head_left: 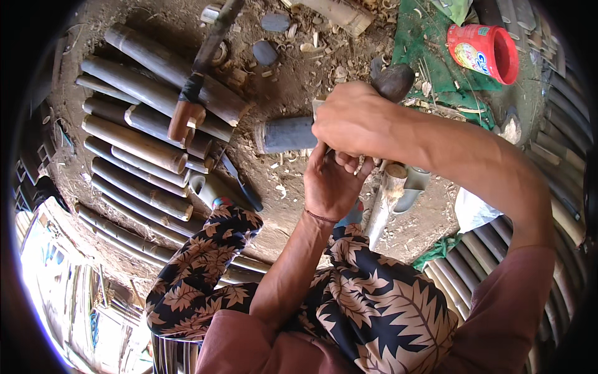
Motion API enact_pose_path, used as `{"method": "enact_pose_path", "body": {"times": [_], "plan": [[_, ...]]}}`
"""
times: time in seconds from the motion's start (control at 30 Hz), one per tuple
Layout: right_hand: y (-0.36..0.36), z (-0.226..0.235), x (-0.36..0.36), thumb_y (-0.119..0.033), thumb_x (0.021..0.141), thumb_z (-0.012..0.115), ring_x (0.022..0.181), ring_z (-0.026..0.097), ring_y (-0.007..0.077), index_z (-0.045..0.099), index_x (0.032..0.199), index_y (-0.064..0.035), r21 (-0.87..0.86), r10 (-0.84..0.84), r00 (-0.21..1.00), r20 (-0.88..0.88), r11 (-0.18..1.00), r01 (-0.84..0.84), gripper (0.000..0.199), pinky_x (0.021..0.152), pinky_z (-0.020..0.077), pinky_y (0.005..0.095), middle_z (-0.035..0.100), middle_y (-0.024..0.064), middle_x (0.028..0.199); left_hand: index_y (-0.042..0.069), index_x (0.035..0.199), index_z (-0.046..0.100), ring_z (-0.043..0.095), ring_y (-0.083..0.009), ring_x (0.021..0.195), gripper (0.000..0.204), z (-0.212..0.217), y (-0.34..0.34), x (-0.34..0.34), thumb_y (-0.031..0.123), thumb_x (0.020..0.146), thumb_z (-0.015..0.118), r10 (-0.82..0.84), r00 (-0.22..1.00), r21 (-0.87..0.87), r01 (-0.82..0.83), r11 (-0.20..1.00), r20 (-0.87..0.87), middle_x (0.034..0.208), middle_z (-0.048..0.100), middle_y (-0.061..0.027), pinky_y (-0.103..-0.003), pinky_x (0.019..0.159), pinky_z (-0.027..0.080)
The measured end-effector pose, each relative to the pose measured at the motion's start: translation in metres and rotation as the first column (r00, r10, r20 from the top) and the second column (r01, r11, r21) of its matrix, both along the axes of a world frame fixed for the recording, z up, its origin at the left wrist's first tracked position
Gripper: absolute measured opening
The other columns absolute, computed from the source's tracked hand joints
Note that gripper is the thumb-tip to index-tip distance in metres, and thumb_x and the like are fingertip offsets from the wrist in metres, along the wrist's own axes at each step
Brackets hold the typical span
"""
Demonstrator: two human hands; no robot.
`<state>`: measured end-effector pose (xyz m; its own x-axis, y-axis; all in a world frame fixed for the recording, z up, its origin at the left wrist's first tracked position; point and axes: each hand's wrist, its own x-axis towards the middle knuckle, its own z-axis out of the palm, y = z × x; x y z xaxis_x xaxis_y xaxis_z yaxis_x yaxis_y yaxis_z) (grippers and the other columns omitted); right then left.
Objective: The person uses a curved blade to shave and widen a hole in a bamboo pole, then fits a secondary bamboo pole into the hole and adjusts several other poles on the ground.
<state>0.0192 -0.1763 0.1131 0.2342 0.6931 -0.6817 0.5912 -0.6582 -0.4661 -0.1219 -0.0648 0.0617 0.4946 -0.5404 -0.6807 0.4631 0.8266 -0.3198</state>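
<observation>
My right hand (355,118) is closed around a tool with a dark rounded handle end (395,81), held over one end of a short grey bamboo section (283,134). That section lies level above the dirt ground, pointing left. My left hand (330,184) reaches up from below and grips the same bamboo end under my right hand, with pale shavings between its fingers. The tool's blade is hidden by my hands. A thin band circles my left wrist. My legs in leaf-patterned cloth (349,299) sit below.
A stack of cut bamboo sections (137,149) fills the left, with a wooden-handled chopping tool (187,115) lying on it. A dark knife (243,184) lies on the dirt. A red plastic cup (486,53) rests on green cloth (430,62). Split bamboo pieces (389,199) lie beside my knee.
</observation>
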Motion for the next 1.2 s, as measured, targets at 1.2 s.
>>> {"method": "enact_pose_path", "body": {"times": [1.2], "plan": [[0.031,-0.038,-0.154,-0.028,0.102,0.034,0.077,0.07,0.0302,0.052,0.118,-0.0014,-0.852,0.675,-0.549,-0.494,-0.503,0.147,0.036,0.067,0.0596,0.0364,0.067,0.0185,0.102,0.011,0.075,0.072,0.07,-0.0217,0.074,0.008,0.101,-0.02,0.147,0.016,0.078,0.066,-0.196,-0.66,0.686,-0.717,-0.128,-0.726,0.078,0.071,-0.0072,-0.035,0.066,0.054]]}}
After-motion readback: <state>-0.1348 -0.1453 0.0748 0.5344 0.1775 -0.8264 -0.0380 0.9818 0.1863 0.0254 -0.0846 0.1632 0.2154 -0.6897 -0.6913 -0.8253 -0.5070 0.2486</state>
